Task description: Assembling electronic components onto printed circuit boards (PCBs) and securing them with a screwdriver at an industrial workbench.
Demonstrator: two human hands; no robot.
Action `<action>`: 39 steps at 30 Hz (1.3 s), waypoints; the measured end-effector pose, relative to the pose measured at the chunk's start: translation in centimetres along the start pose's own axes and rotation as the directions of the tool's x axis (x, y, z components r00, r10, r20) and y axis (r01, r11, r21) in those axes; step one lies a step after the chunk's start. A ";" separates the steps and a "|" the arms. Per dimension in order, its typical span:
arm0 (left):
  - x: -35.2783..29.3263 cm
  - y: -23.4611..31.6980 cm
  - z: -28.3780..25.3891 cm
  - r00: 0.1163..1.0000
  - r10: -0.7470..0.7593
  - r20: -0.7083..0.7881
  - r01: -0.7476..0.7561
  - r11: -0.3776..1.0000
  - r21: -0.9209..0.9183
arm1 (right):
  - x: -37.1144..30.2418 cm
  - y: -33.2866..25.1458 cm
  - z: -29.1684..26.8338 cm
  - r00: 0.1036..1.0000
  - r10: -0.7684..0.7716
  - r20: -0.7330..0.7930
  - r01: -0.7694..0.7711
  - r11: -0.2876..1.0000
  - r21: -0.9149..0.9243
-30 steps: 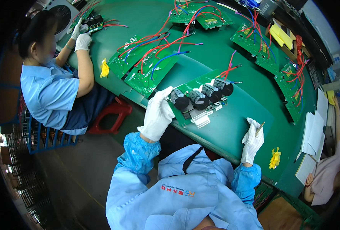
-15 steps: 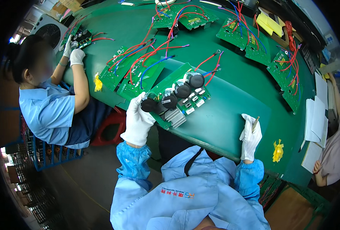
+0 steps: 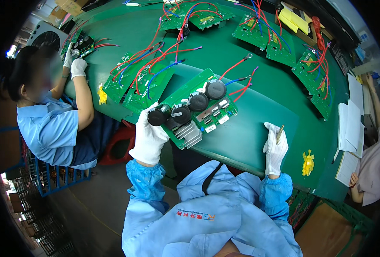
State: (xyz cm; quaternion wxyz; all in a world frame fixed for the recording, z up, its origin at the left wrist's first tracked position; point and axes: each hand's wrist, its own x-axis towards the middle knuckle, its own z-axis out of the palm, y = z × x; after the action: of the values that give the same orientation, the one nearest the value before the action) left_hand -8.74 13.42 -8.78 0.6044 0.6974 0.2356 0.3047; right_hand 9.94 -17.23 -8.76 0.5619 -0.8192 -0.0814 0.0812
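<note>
My left hand, in a white glove, grips the lower left corner of a green circuit board. The board is held up at a tilt over the table's near edge, its component side showing. On it sit several black round capacitors and a finned grey heat sink. Red and blue wires stick out from its far right end. Away to the right, my gloved right hand is closed around a thin brownish tool, whose kind I cannot make out. That hand is apart from the board.
On the green table, wired boards lie at the left, the back and the right. Yellow tape scraps lie at the right. Papers lie farther right. A co-worker sits at the left; another person is at the right edge.
The held board has tipped so that more of its component side faces me. My right hand still holds the thin tool. The whole view has shifted a little.
</note>
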 end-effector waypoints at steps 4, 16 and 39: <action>0.1 0.8 -0.2 0.999 0.042 0.035 -0.049 0.961 0.271 | 0.0 0.1 -0.1 1.000 -0.003 0.004 0.003 1.000 -0.009; -0.9 3.7 0.9 1.000 -0.005 -0.028 0.006 0.999 0.035 | 0.2 0.9 0.0 0.995 -0.103 0.005 0.103 0.992 -0.073; -1.3 4.7 0.5 0.999 0.050 0.012 -0.052 0.979 0.196 | 0.1 0.4 0.1 0.999 -0.031 0.008 0.031 0.997 -0.067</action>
State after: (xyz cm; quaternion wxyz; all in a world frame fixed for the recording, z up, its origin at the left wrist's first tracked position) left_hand -9.45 11.42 -4.38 0.5256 0.7605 0.2443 0.2929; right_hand 10.01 -17.28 -9.19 0.5351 -0.8359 -0.0987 0.0724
